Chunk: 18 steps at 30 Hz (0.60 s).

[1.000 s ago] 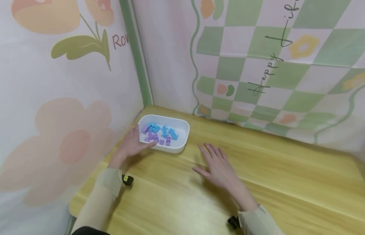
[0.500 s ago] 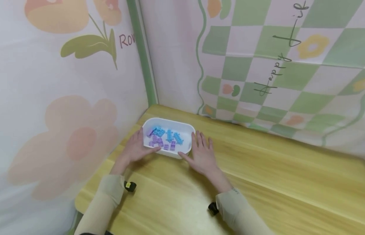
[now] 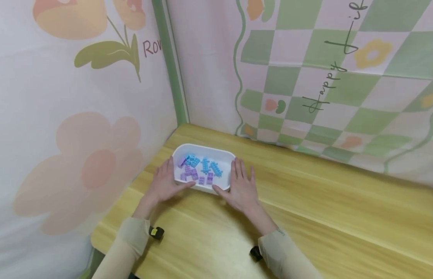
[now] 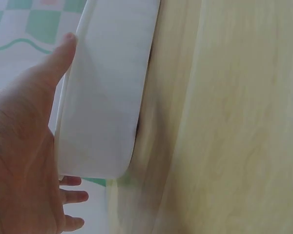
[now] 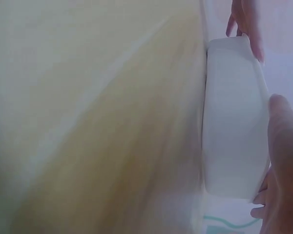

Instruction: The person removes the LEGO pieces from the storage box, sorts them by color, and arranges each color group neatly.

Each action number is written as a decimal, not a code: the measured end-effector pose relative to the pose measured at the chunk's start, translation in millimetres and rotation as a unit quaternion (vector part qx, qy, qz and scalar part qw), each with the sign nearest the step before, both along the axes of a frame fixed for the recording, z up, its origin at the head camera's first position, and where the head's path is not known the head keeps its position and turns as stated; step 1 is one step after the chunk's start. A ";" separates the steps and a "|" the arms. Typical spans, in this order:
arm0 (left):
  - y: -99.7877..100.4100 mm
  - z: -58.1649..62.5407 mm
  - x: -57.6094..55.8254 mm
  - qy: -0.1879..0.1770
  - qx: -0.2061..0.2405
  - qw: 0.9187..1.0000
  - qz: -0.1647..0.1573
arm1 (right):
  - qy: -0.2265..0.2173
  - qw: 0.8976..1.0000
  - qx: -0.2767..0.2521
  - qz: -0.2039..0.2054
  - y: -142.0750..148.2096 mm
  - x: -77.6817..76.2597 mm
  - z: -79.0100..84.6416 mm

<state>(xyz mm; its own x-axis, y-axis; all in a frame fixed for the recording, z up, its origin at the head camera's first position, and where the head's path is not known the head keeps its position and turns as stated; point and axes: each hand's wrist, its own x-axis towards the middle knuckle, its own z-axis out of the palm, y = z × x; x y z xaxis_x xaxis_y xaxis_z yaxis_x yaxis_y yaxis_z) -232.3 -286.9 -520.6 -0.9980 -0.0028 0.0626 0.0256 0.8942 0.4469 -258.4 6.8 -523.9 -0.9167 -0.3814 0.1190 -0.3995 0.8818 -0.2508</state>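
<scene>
White tray (image 3: 227, 164) of blocks (image 3: 206, 166), far left on the counter (image 3: 314, 186): left hand (image 3: 163, 185) and right hand (image 3: 244, 190) braced its ends, fingers straight, unclenched! Steadying, I judged; shifting it called for even pressure.

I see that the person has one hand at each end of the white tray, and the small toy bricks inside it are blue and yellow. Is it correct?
Not quite: there are no yellow bricks. The head view shows blue bricks and purple bricks in the white tray, with the left hand and right hand at its ends.
</scene>
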 end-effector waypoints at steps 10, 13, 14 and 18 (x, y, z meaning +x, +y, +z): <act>24.1 -2.4 12.7 -0.020 -0.005 1.000 0.002 | 0.003 1.000 -0.026 -0.017 23.8 20.2 -3.5; 30.8 -3.0 15.7 -0.020 -0.004 1.000 0.005 | 0.006 0.999 -0.037 -0.022 30.3 25.6 -3.8; 33.0 -2.9 16.8 -0.019 -0.004 1.000 0.005 | 0.008 0.999 -0.041 -0.022 32.5 27.2 -3.9; 41.7 -1.2 22.0 -0.023 -0.001 1.000 0.006 | 0.009 0.999 -0.041 -0.025 40.6 33.6 -4.2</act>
<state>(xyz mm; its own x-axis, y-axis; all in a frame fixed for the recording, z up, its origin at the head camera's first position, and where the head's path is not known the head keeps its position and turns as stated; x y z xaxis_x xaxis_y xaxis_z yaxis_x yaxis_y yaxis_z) -210.3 -245.2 -521.8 -0.9998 -0.0149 0.0159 -0.0063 0.8954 0.4453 -224.8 47.4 -528.1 -0.9318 -0.3236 0.1642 -0.3605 0.8774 -0.3165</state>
